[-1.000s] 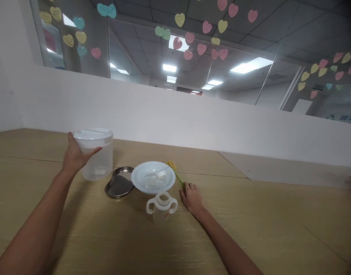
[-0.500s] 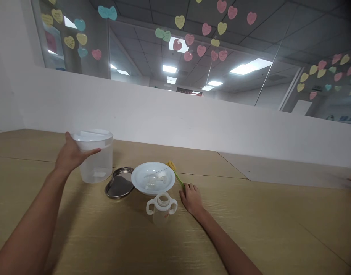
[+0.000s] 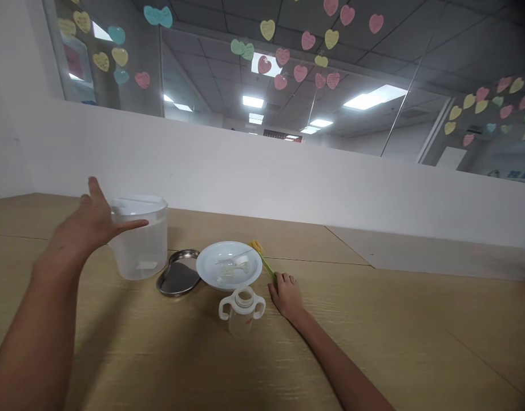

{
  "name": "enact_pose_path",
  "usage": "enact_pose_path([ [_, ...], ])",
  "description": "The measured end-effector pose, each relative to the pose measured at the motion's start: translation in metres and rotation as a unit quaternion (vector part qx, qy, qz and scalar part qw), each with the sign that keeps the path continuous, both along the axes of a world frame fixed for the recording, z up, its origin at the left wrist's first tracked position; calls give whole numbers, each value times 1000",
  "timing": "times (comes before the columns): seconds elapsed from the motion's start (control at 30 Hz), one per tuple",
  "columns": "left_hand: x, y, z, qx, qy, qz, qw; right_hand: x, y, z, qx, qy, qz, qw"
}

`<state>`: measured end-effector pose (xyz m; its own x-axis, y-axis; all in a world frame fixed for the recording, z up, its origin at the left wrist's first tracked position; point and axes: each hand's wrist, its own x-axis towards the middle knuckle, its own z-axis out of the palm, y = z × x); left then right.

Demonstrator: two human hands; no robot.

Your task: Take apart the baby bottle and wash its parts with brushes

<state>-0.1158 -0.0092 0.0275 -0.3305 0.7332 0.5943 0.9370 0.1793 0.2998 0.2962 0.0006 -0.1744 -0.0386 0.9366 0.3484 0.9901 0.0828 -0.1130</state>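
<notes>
Bucket [image 3: 141,251] stands frame left, partly behind the wide-spread left hand [image 3: 88,223]; at centre, the right hand [image 3: 287,295] touches a brush [image 3: 257,247], grip unclear.

There was loads of room over the surface [image 3: 399,331] right of the right hand [image 3: 287,297], but leftward the two-handled bottle [image 3: 241,319] and bowl [image 3: 206,264] blocked things, then the tray [image 3: 179,278] and bucket [image 3: 140,248].
</notes>
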Motion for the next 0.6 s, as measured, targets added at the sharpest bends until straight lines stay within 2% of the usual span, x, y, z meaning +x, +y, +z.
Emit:
enact_pose_path([
  [0.07, 17, -17, 13, -2, 5, -7, 1000, 0, 0, 0, -1, 3, 0, 1000],
  [0.13, 38, -29, 21, 34, 18, -65, 997, 0, 0, 0, -3, 7, -2, 1000],
  [0.2, 63, -32, 19, 58, 33, -144, 987, -1, 0, 1, -4, 14, -2, 1000],
  [0.3, 104, -17, -3, 39, 57, -253, 965, -2, -1, 2, -6, 26, 0, 1000],
  [0.43, 151, 16, -50, -74, 147, -339, 927, -3, -3, 4, -6, 52, 4, 999],
  [0.5, 165, 27, -68, -97, 160, -362, 913, -1, -3, 6, -5, 73, 1, 997],
  [0.6, 173, 35, -81, -114, 167, -380, 903, 3, -2, 15, 5, 119, -13, 993],
])
